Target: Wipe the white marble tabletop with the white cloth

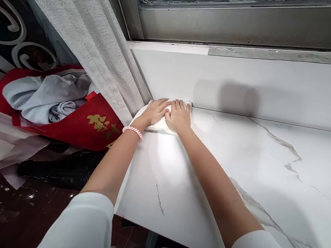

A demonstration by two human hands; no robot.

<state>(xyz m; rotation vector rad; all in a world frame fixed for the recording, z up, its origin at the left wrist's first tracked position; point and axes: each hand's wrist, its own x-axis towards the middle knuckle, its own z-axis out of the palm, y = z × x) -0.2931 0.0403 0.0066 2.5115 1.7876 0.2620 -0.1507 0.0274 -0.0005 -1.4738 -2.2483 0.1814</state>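
A folded white cloth (161,126) lies in the back left corner of the white marble-patterned surface (210,162), against the low wall. Both hands press flat on top of it, side by side, with the thumbs close together. My left hand (154,112), with a pink coiled band (133,131) at the wrist, rests on the cloth's left part, fingers extended. On its right part lies my right hand (178,117), fingers spread slightly and pointing at the wall.
A window frame (233,31) runs above the low wall. Left of the surface hangs a pale curtain (101,31). Beyond it are a red bag (88,127) holding grey clothes (50,97), and a black boot-like item (55,168) above the dark floor.
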